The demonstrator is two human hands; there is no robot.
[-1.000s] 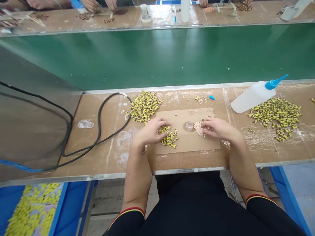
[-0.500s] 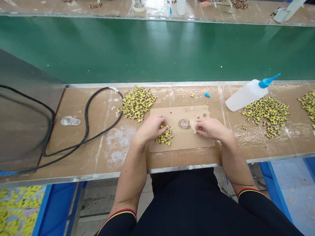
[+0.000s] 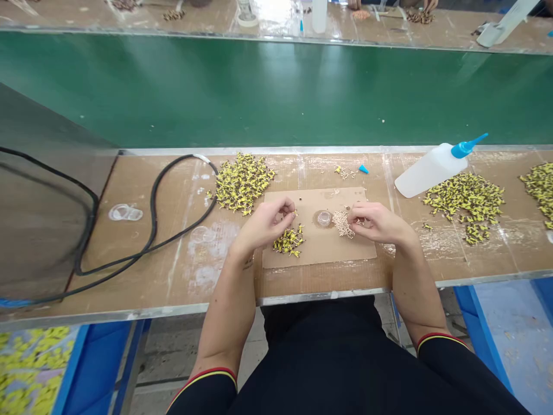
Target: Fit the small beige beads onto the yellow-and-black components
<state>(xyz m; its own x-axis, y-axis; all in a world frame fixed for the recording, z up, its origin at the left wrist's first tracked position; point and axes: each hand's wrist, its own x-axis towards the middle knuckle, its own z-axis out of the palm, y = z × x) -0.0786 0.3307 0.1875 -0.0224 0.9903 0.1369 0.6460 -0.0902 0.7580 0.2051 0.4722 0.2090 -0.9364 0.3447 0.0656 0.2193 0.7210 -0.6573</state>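
Note:
My left hand (image 3: 273,222) is closed in a pinch just above a small pile of yellow-and-dark figure-like pieces (image 3: 288,242). A tiny yellow piece shows at its fingertips. My right hand (image 3: 375,222) is pinched at the right edge of a heap of tiny pale pieces (image 3: 343,223); whatever is between those fingertips is too small to make out. Between the hands, a small clear dish (image 3: 324,218) sits on a flat cardboard sheet (image 3: 319,253), which also carries both piles.
A larger yellow pile (image 3: 244,181) lies behind my left hand, beside a looped black cable (image 3: 153,213). At right, a white squeeze bottle (image 3: 432,169) with a blue nozzle leans by another yellow pile (image 3: 464,199). A blue cap (image 3: 363,169) lies behind the cardboard. A green panel (image 3: 276,86) rises behind.
My left hand has lifted a little from the small yellow pile, with a yellow piece at its fingertips. My right hand has shifted slightly right. Another person's hands now show at the far bench.

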